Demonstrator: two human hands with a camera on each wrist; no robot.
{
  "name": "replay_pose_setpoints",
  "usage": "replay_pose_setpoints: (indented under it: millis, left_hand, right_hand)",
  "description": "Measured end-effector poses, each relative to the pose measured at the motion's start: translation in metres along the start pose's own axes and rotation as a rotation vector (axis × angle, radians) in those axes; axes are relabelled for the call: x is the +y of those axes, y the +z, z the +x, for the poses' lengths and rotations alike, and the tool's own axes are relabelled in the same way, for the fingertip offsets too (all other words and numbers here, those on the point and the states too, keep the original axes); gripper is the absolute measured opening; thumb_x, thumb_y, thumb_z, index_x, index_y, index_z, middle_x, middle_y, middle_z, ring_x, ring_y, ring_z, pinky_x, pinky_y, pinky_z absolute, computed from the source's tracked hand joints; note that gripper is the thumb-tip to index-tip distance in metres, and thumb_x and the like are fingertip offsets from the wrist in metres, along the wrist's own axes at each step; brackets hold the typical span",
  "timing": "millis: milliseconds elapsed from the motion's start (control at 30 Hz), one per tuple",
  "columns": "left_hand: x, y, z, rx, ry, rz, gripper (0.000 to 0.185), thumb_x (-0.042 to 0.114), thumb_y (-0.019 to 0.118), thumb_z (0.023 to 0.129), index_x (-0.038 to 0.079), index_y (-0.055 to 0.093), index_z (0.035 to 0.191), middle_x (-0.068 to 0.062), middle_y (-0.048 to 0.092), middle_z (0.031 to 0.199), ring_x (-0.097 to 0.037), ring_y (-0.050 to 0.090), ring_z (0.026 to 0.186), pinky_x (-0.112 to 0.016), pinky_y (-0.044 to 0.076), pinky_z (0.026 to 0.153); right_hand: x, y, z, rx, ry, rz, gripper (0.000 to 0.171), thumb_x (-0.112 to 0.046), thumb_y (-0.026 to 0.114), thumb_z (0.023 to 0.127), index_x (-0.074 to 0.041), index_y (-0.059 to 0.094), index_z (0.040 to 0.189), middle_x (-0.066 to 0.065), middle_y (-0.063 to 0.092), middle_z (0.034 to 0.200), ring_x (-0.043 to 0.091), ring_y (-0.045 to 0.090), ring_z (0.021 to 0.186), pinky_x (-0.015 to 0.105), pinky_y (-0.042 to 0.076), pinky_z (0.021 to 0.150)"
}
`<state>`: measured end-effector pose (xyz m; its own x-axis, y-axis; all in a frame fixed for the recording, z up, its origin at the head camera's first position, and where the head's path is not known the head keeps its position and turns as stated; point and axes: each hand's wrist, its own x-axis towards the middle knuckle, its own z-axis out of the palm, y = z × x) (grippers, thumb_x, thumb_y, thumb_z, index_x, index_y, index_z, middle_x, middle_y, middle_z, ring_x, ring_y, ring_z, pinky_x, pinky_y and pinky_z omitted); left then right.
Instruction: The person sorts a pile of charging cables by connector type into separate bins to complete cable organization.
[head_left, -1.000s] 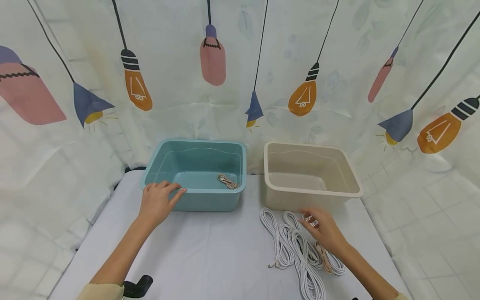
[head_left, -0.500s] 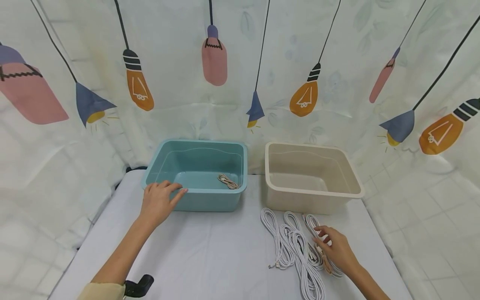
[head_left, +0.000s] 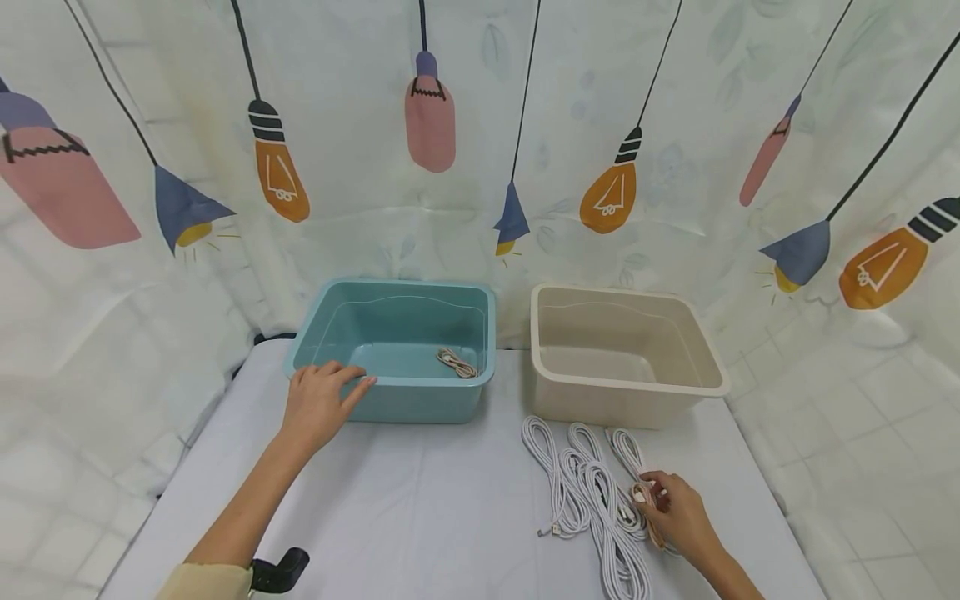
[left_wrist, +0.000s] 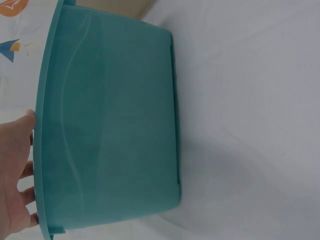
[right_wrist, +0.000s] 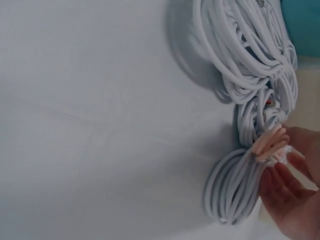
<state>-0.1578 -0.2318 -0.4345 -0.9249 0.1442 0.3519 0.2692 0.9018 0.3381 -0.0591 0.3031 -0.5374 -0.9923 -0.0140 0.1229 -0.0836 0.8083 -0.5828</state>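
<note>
My left hand point(head_left: 318, 402) rests with straight fingers on the front left rim of a teal bin point(head_left: 420, 383); the left wrist view shows those fingers point(left_wrist: 15, 175) against the bin's wall point(left_wrist: 110, 130). A small pink cable coil point(head_left: 455, 362) lies inside that bin. In front of an empty beige bin point(head_left: 630, 390), several white cable bundles point(head_left: 588, 492) lie on the table. At their right side my right hand point(head_left: 673, 510) pinches a pink cable point(head_left: 641, 492). In the right wrist view the pink cable point(right_wrist: 270, 142) sits between the fingers point(right_wrist: 285, 187), beside the white cables point(right_wrist: 240, 55).
The two bins stand side by side at the back of a table with a white cloth point(head_left: 420, 500). A curtain printed with light bulbs point(head_left: 480, 167) closes off the back and sides. A black object point(head_left: 277, 571) pokes out at the table's near left edge.
My right hand has slid back toward me along the white cables, away from the beige bin, and its fingers have closed on the pink cable. The left hand has stayed on the teal bin.
</note>
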Motion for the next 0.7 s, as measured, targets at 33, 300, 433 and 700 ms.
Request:
replay_pose_setpoints:
  millis: [33,300,433,700]
  left_hand:
    - [0.0000,0.0002,0.0000,0.000,0.000,0.000,0.028,0.028,0.075,0.100,0.004,0.079,0.114,-0.020,0.074,0.106,-0.048,0.063,0.103,-0.070,0.039,0.105]
    - [0.0000,0.0008,0.0002,-0.004,0.000,0.007,0.029,0.028,0.074,0.100,0.004,0.078,0.115,-0.020,0.073,0.107,-0.048,0.063,0.103,-0.070,0.039,0.106]
    - [-0.0002,0.0006,0.0003,0.004,0.005,0.002,0.028,0.028,0.075,0.100,0.004,0.078,0.115,-0.020,0.074,0.106,-0.048,0.064,0.103,-0.070,0.039,0.106]
    - [-0.0005,0.0004,0.0007,0.008,0.009,0.002,0.028,0.027,0.075,0.100,0.004,0.079,0.114,-0.020,0.073,0.106,-0.049,0.063,0.103,-0.071,0.040,0.105]
  right_hand:
    - [0.0003,0.0000,-0.0005,-0.013,0.022,-0.002,0.038,-0.001,0.089,0.079,0.004,0.071,0.112,0.001,0.060,0.086,0.005,0.050,0.071,0.023,0.045,0.060]
    - [0.0024,0.0018,-0.0021,-0.027,0.078,0.013,0.038,-0.002,0.091,0.077,0.005,0.072,0.109,0.001,0.056,0.083,0.005,0.048,0.070,0.022,0.043,0.059]
    - [0.0020,0.0017,-0.0014,-0.041,0.087,0.010,0.038,0.000,0.090,0.075,0.005,0.073,0.109,0.002,0.057,0.084,0.006,0.048,0.070,0.022,0.043,0.059]
    - [0.0003,-0.0023,-0.0007,-0.024,0.048,-0.010,0.035,0.003,0.086,0.075,0.003,0.073,0.107,0.002,0.060,0.084,0.005,0.049,0.069,0.022,0.044,0.059]
